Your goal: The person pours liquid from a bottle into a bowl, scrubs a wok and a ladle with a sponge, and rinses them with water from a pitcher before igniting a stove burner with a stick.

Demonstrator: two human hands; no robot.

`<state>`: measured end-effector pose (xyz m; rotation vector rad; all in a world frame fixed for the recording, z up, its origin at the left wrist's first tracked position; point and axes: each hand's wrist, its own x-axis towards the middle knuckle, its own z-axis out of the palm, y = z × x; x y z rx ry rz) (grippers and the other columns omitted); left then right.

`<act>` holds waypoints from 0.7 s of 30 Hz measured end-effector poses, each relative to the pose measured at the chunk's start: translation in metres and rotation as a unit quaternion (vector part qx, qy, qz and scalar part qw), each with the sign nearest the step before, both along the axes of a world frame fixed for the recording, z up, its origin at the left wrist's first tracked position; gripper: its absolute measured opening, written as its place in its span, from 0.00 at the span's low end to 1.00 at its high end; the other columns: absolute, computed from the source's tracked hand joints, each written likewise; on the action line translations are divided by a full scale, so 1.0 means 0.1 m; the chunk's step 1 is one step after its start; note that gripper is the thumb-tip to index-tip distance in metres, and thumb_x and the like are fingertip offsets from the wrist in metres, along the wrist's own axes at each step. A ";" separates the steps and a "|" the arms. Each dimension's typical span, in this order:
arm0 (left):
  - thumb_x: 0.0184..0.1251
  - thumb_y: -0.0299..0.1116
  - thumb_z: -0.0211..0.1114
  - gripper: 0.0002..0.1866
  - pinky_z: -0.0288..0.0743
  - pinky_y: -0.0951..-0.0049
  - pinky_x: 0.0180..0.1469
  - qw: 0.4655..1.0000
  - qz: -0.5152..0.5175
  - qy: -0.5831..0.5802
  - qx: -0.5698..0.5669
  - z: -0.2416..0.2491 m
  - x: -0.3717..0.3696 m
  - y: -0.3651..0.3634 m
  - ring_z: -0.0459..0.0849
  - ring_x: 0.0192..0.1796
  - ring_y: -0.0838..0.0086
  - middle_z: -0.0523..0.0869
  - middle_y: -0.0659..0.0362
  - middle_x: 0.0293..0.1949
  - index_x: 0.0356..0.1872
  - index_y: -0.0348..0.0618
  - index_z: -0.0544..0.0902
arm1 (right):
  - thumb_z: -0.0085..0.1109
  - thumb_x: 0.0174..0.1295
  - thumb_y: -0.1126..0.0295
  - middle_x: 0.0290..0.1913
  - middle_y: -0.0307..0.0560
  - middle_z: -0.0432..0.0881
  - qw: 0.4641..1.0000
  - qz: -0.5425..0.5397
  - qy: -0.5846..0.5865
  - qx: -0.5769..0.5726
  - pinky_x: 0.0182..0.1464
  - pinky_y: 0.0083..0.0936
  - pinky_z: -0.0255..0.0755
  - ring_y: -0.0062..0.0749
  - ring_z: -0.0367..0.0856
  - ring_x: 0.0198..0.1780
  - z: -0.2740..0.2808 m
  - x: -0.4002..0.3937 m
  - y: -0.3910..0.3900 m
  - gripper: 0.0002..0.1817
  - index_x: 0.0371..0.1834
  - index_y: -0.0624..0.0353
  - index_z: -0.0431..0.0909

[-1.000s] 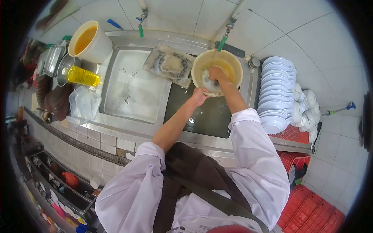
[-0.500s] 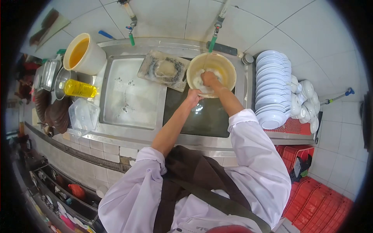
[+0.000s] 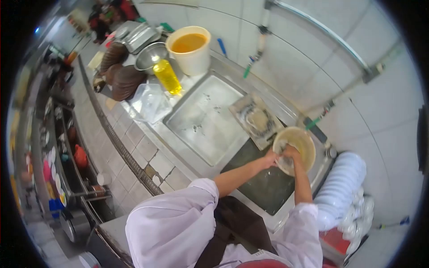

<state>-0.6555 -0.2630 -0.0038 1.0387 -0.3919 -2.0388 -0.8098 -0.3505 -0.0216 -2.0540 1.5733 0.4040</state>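
A cream-coloured bucket (image 3: 308, 144) stands at the right end of the sink, by a basin of murky water (image 3: 263, 187). My left hand (image 3: 270, 159) grips its near-left rim. My right hand (image 3: 291, 152) reaches down inside it, fingers curled. Something whitish, either suds or a cloth, shows around those fingers; I cannot make out what they hold. Left of the bucket lies a worn square tray or board (image 3: 254, 107) with a pale round patch and dark marks, resting across the divider between the two basins.
The left basin (image 3: 210, 120) has dark scraps in it. Further left stand a bucket of orange liquid (image 3: 196, 60), a yellow bottle (image 3: 166, 76), a steel bowl (image 3: 144, 58) and a clear plastic container (image 3: 149, 102). Stacked white bowls (image 3: 342, 187) are at right. A green-ended tap (image 3: 319, 117) hangs above.
My view has swung left and tilted, so the sink now slants across it. Both hands stay at the bucket, the right one still inside.
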 end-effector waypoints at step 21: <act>0.57 0.31 0.61 0.20 0.78 0.73 0.43 0.877 -0.066 -0.124 -0.460 0.25 2.93 0.07 0.83 0.42 0.69 0.81 0.55 0.46 0.52 0.36 0.75 | 0.52 0.49 0.78 0.37 0.45 0.78 0.570 -0.661 -0.487 0.020 0.17 0.20 0.68 0.33 0.78 0.27 -0.15 -0.87 1.25 0.16 0.45 0.62 0.71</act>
